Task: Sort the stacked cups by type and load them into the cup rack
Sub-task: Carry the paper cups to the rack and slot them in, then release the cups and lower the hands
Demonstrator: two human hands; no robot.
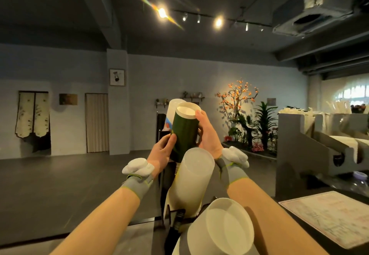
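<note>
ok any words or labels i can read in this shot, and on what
Nothing reads clearly.
Dark green paper cup stack: small yellow-green mark, blurred.
White plastic cup behind it: blue and red print, blurred.
Pale printed sheet at lower right: too small to read.

the dark green cup stack (pixel 184 135) looks like paper with a faint sheen, its rim and inside plain matt white. the pale cups (pixel 191 179) below it are frosted, cloudy plastic with smooth walls. grey knitted cloth bands (pixel 137 185) on both wrists carry smooth white plastic pods (pixel 137 167), and the printed sheet (pixel 329 216) at the right looks laminated and glossy.
</note>
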